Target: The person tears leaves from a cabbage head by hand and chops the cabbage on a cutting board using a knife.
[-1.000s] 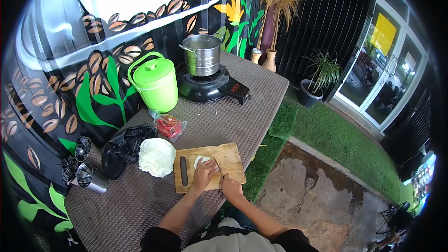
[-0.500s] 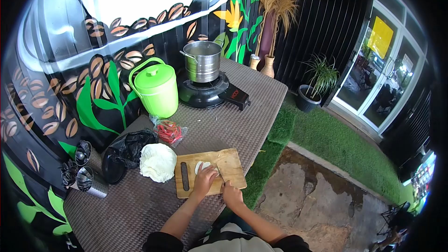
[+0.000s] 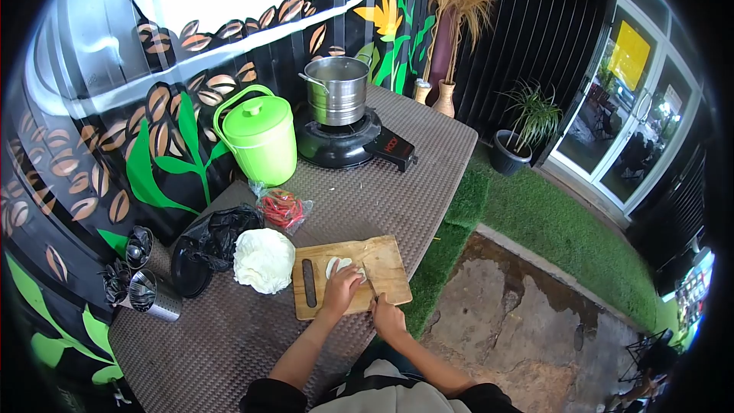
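My left hand (image 3: 342,288) rests on the wooden cutting board (image 3: 394,266), its fingers bent and pressing down on white food slices (image 3: 333,265). Which food they come from I cannot tell. In my right hand (image 3: 389,318) is the handle of a knife (image 3: 372,284), the fingers wrapped round it. The thin blade points away from me, just right of the left fingertips, and meets the board. A pale, leafy cabbage head (image 3: 264,261) sits left of the board.
Behind the board lies a clear bag of red chillies (image 3: 283,209). A lime-green lidded bucket (image 3: 264,141) and a steel pot (image 3: 336,92) on a black portable stove (image 3: 336,145) stand farther back. At left are a black plastic bag (image 3: 222,237) and metal utensil holders (image 3: 155,296).
The whole view has shifted slightly, so the table and board appear a little farther right. Both hands stay at the board, with the knife still in the right one.
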Available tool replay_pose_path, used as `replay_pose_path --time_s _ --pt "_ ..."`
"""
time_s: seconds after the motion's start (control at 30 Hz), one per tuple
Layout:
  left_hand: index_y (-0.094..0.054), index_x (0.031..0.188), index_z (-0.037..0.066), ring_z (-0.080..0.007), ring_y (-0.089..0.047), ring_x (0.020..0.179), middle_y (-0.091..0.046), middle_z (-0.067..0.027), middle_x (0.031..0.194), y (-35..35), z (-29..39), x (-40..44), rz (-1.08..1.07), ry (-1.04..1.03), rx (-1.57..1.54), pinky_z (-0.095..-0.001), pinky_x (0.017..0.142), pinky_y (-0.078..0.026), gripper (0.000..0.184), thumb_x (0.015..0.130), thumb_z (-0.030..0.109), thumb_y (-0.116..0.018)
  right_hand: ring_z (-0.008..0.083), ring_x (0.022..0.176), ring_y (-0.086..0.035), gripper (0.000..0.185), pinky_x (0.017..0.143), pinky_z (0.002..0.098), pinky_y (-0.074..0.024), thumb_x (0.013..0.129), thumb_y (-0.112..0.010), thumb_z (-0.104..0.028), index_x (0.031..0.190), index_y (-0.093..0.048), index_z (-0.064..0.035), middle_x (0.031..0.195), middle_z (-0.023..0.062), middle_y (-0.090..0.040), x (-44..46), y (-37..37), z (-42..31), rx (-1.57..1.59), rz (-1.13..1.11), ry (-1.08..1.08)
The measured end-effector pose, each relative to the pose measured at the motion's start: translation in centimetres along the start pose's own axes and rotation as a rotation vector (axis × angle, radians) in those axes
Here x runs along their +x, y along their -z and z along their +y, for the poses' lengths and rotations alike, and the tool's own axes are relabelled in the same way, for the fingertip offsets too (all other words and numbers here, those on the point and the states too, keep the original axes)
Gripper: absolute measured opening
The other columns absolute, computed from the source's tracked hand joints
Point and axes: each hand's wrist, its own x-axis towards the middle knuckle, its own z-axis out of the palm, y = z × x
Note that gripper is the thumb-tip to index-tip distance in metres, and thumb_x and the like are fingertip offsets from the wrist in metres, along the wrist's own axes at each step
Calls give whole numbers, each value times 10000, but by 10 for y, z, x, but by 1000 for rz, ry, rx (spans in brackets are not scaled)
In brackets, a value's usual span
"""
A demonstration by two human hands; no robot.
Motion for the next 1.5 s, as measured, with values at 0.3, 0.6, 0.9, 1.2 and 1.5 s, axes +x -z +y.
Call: replay_pose_path --time_s 0.3,0.6,0.9,1.2,1.5 --pt "-634 916 38 -253 -590 1038 -659 -106 1008 0 4 4 -3 69 29 -473 1067 -283 137 802 108 -663 481 724 -616 326 661 549 -495 950 -439 -300 971 -448 25 728 304 -611 19 23 10 63 50 139" --pt "-666 962 18 -247 -595 1014 -663 -100 993 2 8 7 -8 44 56 -467 1066 -283 188 795 105 -664 469 703 -621 316 635 540 -503 945 -452 -291 978 -449 23 725 307 -608 10 14 2 21 35 97" --pt "-676 938 6 -245 -599 1008 -668 -104 981 2 6 7 11 30 27 -480 1076 -276 179 797 116 -669 410 624 -649 262 578 493 -528 938 -452 -280 968 -437 -20 634 217 -629 8 -16 -3 -103 152 46" --pt "-687 933 19 -225 -600 1035 -677 -96 1006 -5 0 3 30 42 52 -454 1085 -275 166 805 117 -647 363 669 -676 202 592 433 -555 867 -495 -154 981 -469 11 751 233 -655 23 0 -10 -262 73 111" --pt "-693 929 20 -219 -601 1047 -682 -98 1004 -2 0 4 -28 79 16 -446 1077 -287 161 803 111 -648 384 685 -672 241 642 444 -550 883 -478 -154 1023 -488 42 848 251 -654 25 28 -3 -201 -65 166"
